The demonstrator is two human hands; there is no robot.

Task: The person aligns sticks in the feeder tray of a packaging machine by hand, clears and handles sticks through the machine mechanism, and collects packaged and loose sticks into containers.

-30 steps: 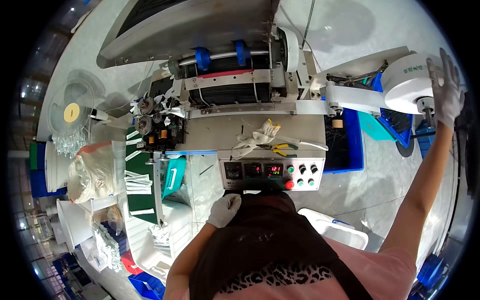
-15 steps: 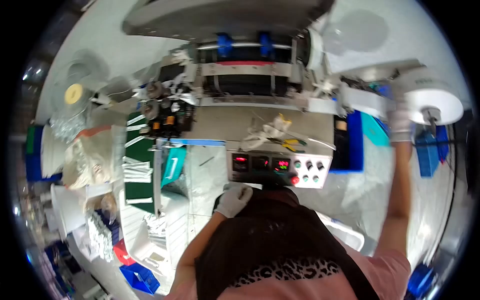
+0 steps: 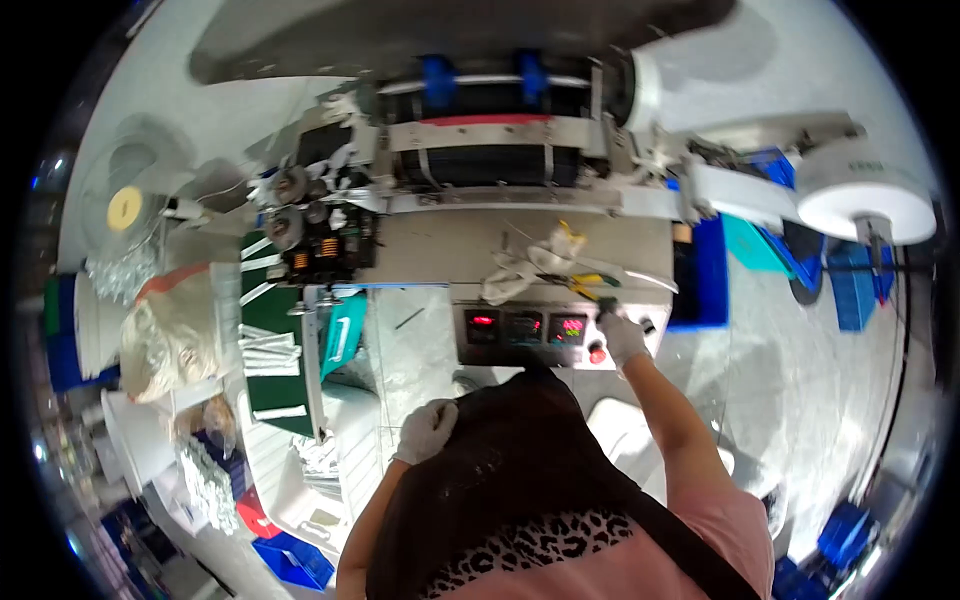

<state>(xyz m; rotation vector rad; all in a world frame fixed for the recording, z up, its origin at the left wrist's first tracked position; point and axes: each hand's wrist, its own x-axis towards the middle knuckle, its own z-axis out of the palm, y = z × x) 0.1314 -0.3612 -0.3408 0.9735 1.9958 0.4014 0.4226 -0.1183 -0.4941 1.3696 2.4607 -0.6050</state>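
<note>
My right hand [image 3: 624, 338], in a white glove, is at the right end of the control panel [image 3: 490, 352]. Its fingers are bent together over a small dark knob [image 3: 607, 306] and cover part of the switches; the exact grip is partly hidden. A red button [image 3: 597, 352] sits just left of the hand. Pliers with yellow and dark handles [image 3: 582, 284] lie above the panel, beside a crumpled white glove [image 3: 510, 278]. My left hand [image 3: 428, 430], gloved too, is curled against the dark apron [image 3: 500, 440], and whatever its fingers hold is hidden.
A roller machine [image 3: 490, 135] stands behind the panel, with a white reel [image 3: 865, 205] at its right. On the left, white strips lie on a green belt [image 3: 275, 390] above a white bin [image 3: 350, 450]. A blue bin [image 3: 710, 275] is right of the worktop.
My right hand has come down and left from beside the white reel to the panel switches. My left hand has shifted left and slightly down along the apron. The view has shifted a little.
</note>
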